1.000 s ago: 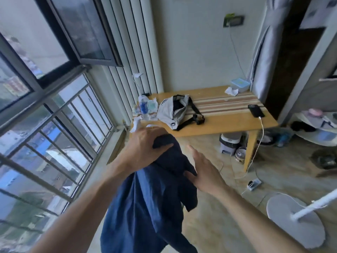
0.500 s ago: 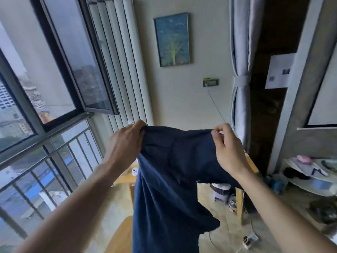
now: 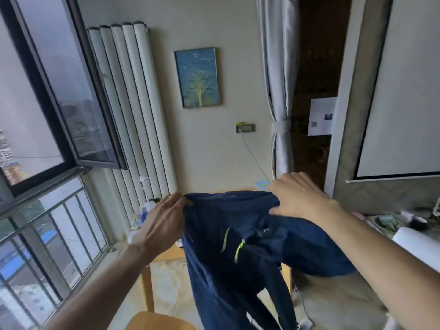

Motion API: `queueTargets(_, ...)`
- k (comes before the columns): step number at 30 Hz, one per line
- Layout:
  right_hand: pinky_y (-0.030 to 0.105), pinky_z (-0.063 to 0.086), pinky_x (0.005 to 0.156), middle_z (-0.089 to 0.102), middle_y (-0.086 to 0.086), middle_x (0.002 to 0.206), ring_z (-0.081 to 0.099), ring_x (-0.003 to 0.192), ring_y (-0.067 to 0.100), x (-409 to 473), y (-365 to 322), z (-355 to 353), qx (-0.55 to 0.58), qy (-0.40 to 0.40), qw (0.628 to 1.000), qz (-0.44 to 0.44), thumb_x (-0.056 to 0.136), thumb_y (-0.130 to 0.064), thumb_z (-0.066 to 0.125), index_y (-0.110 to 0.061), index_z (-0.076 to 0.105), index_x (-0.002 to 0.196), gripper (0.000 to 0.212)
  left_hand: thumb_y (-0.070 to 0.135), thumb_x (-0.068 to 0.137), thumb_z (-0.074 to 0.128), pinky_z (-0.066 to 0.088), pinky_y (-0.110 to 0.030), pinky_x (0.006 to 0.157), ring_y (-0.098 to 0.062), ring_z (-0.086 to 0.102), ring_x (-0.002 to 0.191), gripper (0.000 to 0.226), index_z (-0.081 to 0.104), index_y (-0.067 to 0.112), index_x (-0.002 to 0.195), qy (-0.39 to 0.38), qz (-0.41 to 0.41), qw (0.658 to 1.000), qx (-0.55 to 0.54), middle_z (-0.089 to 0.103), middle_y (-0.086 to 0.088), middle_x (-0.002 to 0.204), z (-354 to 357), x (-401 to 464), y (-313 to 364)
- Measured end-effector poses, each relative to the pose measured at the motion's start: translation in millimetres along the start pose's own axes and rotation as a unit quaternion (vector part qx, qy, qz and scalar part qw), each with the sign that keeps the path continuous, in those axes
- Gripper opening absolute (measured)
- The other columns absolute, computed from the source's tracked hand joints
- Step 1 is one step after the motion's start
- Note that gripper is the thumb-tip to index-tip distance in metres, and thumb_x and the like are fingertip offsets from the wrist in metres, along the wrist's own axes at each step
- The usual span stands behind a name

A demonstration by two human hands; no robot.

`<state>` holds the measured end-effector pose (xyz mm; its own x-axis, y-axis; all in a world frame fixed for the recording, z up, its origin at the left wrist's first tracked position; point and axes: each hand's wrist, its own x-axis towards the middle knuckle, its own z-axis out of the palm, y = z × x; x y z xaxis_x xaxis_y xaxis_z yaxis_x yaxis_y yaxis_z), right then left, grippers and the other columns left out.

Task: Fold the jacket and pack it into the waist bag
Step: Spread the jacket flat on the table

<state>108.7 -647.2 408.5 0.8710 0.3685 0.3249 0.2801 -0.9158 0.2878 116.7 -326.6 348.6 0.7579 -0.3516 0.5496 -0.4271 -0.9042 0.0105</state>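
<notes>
A dark blue jacket with yellow-green zip trim hangs in the air in front of me, stretched by its upper edge. My left hand grips the edge at the left. At the right, my right hand pinches the same edge, and a fold of cloth drapes under that forearm. The rest of the jacket dangles toward the floor. Behind the jacket stands the wooden table; the waist bag is hidden from view.
A window with a railing runs along the left. A framed picture and a wall socket are on the far wall, a grey curtain to the right. A wooden stool is at the bottom, a cluttered shelf at right.
Both hands have kept the jacket held up and spread apart along its top edge. The yellow-green zip trim now shows, and the view has tilted upward.
</notes>
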Motion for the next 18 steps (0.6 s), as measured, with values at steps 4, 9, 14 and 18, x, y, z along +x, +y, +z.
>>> queueTargets(4,0.033,0.037,0.069,0.069,0.009,0.105,0.067,0.097,0.031,-2.8,16.2,-11.0,-0.047,0.035,0.989,0.139,0.096,-0.027,0.057,-0.016,0.066,0.108,0.019,0.024,0.089,0.067,0.055,-0.036,0.067,-0.023,0.064,0.078,0.022,0.063,0.019,0.110,-0.005,-0.021,0.999,-0.029,0.055,0.004,0.101,4.7,6.0,10.9)
queueTargets(9,0.037,0.043,0.073,0.065,0.020,0.115,0.063,0.102,0.039,-5.7,38.9,-9.2,0.234,0.058,0.906,0.348,0.096,-0.011,0.044,-0.008,0.058,0.108,0.019,-0.008,0.069,0.063,0.051,-0.037,0.054,-0.027,0.064,0.080,0.071,0.055,0.024,0.132,-0.056,0.012,0.996,0.062,0.051,0.001,0.120,6.4,4.8,17.7)
queueTargets(14,0.039,0.054,0.091,0.063,0.009,0.120,0.061,0.099,0.021,1.7,31.1,-4.2,0.689,0.149,0.615,0.354,0.102,-0.004,0.036,-0.022,0.060,0.120,0.036,0.005,0.084,0.057,0.052,-0.040,0.068,-0.027,0.063,0.101,0.068,0.042,0.028,0.146,-0.035,0.029,0.996,0.077,0.051,0.000,0.126,11.4,14.3,32.1)
queueTargets(18,0.029,0.041,0.105,0.053,0.003,0.140,0.051,0.128,0.018,2.4,33.1,12.6,0.581,0.236,0.742,0.237,0.100,-0.007,0.049,-0.020,0.048,0.141,0.044,-0.006,0.077,0.054,0.049,-0.040,0.063,-0.032,0.064,0.096,0.078,0.039,0.025,0.147,-0.029,-0.036,0.999,0.028,0.051,-0.001,0.114,17.2,24.0,24.7)
